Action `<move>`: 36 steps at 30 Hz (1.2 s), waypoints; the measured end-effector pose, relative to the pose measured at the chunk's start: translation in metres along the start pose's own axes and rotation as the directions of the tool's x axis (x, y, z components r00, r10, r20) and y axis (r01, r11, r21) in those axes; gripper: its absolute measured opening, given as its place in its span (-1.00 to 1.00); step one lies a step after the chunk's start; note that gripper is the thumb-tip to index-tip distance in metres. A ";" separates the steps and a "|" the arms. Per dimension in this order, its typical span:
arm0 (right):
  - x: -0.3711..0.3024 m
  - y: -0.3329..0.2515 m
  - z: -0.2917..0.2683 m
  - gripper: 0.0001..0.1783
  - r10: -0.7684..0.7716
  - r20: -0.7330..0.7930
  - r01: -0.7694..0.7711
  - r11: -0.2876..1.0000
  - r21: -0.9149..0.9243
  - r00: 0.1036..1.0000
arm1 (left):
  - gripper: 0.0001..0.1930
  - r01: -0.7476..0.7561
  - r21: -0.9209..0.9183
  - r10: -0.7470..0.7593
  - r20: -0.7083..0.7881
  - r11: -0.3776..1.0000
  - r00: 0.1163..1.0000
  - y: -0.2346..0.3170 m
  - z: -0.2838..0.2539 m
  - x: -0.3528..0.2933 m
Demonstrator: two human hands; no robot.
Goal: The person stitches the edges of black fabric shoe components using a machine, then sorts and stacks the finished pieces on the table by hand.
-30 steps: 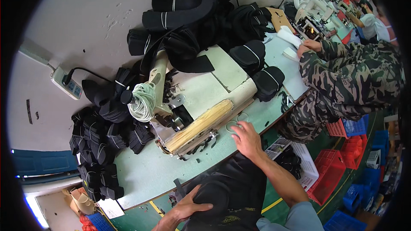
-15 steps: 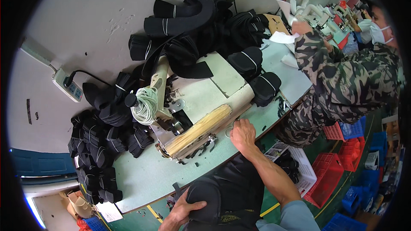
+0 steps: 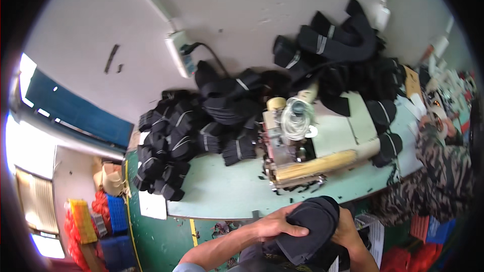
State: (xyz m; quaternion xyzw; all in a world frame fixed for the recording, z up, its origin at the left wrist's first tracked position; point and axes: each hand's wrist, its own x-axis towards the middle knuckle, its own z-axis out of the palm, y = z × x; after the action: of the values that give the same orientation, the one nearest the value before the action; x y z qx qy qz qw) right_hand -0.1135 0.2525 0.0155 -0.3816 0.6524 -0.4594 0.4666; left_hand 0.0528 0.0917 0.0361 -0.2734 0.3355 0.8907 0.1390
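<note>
A thick stack of black fabric pieces [image 3: 310, 229] with a rounded edge is held above my lap, in front of the table. My left hand [image 3: 277, 225] grips it from the left, thumb lying across the top piece. At its right edge, my right hand [image 3: 349, 231] is curled against the stack, with its fingertips hidden behind the fabric. Just beyond my hands stands a pale sewing machine [image 3: 348, 138] with a yellowish bar [image 3: 317, 165] along its front and a coil of white cord [image 3: 296, 121] on top.
Black fabric bundles tied with pale bands [image 3: 181, 141] crowd the left of the pale green table [image 3: 217, 191]. More bundles [image 3: 335, 40] pile up behind the machine. A co-worker in a camouflage sleeve [image 3: 436, 158] sits at right. Coloured baskets [image 3: 117, 214] stand on the floor at left.
My right hand has left the table beside the machine, where a thin loop showed by its fingers, and come to the stack. The stack is raised. The view has swung left.
</note>
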 end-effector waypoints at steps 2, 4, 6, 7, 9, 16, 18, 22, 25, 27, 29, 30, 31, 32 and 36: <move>-0.002 0.005 0.002 -0.51 -0.017 0.069 0.018 1.000 -0.015 0.997 | -0.09 0.026 -0.010 -0.026 -0.020 1.000 0.999 -0.004 -0.008 -0.005; -0.002 0.006 0.006 -0.52 -0.023 0.121 0.027 0.999 -0.034 0.992 | -0.11 0.120 -0.112 -0.111 0.076 0.987 0.991 -0.008 -0.013 -0.007; -0.001 0.005 0.011 -0.54 0.005 0.069 -0.005 1.000 -0.009 0.998 | -0.14 0.114 -0.176 -0.105 0.059 0.978 0.993 -0.017 -0.021 -0.008; -0.002 0.013 0.008 -0.56 0.002 0.079 0.001 1.000 -0.031 0.997 | -0.15 0.125 -0.180 -0.115 0.066 0.976 0.991 -0.022 -0.026 -0.008; -0.009 0.022 0.014 -0.60 0.086 0.067 -0.097 0.979 0.180 0.994 | -0.17 0.130 -0.190 -0.119 0.065 0.973 0.991 -0.021 -0.030 -0.013; -0.037 -0.007 0.020 -0.28 -0.099 0.049 -0.064 -0.158 0.985 0.994 | -0.22 -0.169 0.188 0.176 -0.019 0.967 0.984 -0.004 -0.013 -0.019; -0.044 -0.028 0.015 -0.18 -0.080 0.187 -0.124 0.492 0.861 0.979 | -0.21 -0.058 0.919 0.303 -0.068 0.390 0.951 0.003 0.004 -0.002; -0.024 -0.027 0.029 -0.14 -0.314 0.174 0.348 0.909 -0.229 0.933 | -0.29 0.082 0.945 0.459 -0.229 0.317 0.859 -0.017 -0.013 0.019; -0.030 0.004 0.013 -0.17 0.049 -0.476 -0.038 0.999 0.034 0.878 | -0.24 -0.007 0.758 0.354 -0.295 0.652 0.888 -0.011 -0.005 0.038; -0.034 0.026 -0.002 -0.27 0.260 -0.463 0.005 0.868 0.496 0.847 | -0.18 -0.072 0.546 0.212 -0.197 0.834 0.957 -0.016 0.013 0.067; -0.031 0.029 -0.024 -0.30 0.366 -0.400 -0.003 0.741 0.672 0.840 | -0.14 -0.084 0.505 0.158 -0.105 0.859 0.982 -0.014 0.045 0.078; -0.029 0.027 -0.039 -0.31 0.431 -0.398 -0.007 0.686 0.728 0.810 | -0.14 -0.086 0.510 0.156 -0.095 0.856 0.983 -0.017 0.045 0.079; -0.027 0.035 -0.056 -0.34 0.431 -0.468 0.105 0.639 0.762 0.771 | -0.17 -0.149 0.509 0.197 -0.041 0.848 0.980 -0.021 0.044 0.079; -0.024 0.052 -0.077 -0.40 0.400 -0.556 0.190 0.662 0.725 0.729 | -0.20 -0.213 0.503 0.236 0.019 0.837 0.971 -0.021 0.046 0.080; 0.015 0.052 -0.147 -0.63 0.310 -0.830 0.504 0.678 0.535 0.464 | -0.38 -0.020 0.447 0.089 -0.133 0.894 0.987 -0.018 0.011 0.052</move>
State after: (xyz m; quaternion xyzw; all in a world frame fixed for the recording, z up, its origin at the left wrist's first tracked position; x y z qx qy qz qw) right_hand -0.2621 0.2890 -0.0171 0.0896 0.5280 -0.8328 0.1403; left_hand 0.0137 0.1159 0.0036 -0.2911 0.5469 0.7711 0.1470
